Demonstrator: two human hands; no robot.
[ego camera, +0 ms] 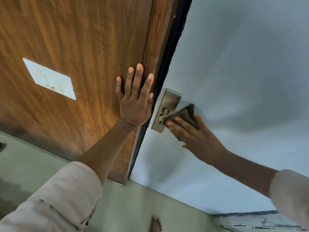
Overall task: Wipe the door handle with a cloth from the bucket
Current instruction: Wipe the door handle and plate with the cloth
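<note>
A metal door handle (163, 114) sits on a steel backplate (168, 104) screwed to the pale grey door (234, 81). My right hand (194, 134) holds a dark cloth (185, 114) pressed over the lever, so most of the lever is hidden. Only its round base and the keyhole below it show. My left hand (135, 99) lies flat, fingers spread, on the brown wooden panel (75, 47) just left of the door's black edge (170, 52). The bucket is not in view.
A white rectangular label (50, 78) is stuck on the wooden panel to the left. Pale floor tiles (142, 203) lie below, with a bare foot (156, 224) at the bottom edge. A rough grey step (260, 221) shows at the bottom right.
</note>
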